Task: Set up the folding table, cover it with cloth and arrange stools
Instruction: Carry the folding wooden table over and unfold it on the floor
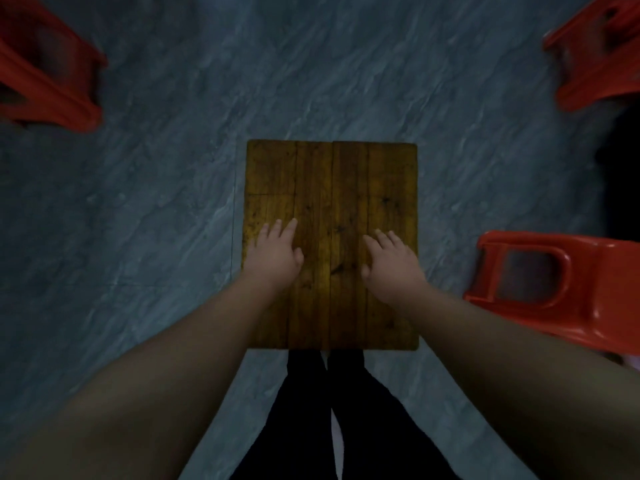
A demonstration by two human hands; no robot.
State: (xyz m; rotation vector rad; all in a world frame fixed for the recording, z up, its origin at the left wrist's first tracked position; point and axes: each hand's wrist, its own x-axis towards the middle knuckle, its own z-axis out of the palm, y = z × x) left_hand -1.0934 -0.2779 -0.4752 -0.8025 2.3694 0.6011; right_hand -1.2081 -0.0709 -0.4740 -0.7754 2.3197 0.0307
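Left hand (273,256), right hand (393,266), fingers (290,226) straight, empty, on one table (332,174); three stools (52,74) (595,57) (588,271).

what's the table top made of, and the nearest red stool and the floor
Table top: wood, seemingly planks side by side; seams, dark grain and knots show. Yellow-brown with a faint sheen, perhaps varnished.
Nearest red stool: likely moulded plastic; glossy highlights on rounded edges.
Floor: grey with pale veins, marble or stone-look tile; which one is unclear.
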